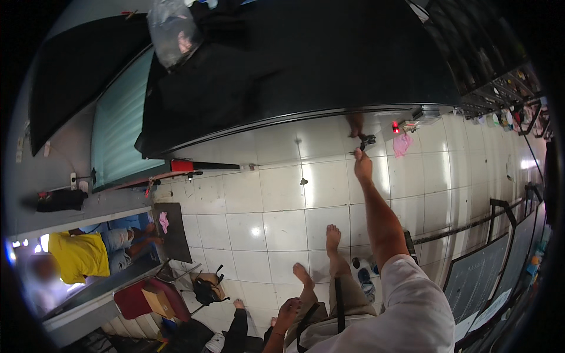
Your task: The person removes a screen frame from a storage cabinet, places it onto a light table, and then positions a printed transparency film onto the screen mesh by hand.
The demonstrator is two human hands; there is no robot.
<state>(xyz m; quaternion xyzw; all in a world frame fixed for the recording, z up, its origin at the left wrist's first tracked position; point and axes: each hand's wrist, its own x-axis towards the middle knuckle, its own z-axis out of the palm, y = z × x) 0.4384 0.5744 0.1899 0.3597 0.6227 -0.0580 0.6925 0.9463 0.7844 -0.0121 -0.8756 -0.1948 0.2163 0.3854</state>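
My right arm stretches forward to the pale, glossy front panel point(259, 152) under a long black top point(306, 65). My right hand point(362, 166) is closed at a small black fitting point(368, 140) by that panel. Its exact kind is too small to make out, and my fingers partly cover it. A dark reflection of the hand shows in the panel. My left hand point(288, 312) hangs low beside my thigh, fingers loosely bent, with nothing visible in it.
A red light point(395, 127) and a pink cloth point(402, 145) are right of my hand. Slippers point(366, 279) lie near my feet. A person in a yellow shirt point(76, 257) sits at left, near a red chair point(138, 299) and black bag point(207, 288). Metal railing point(453, 229) stands at right.
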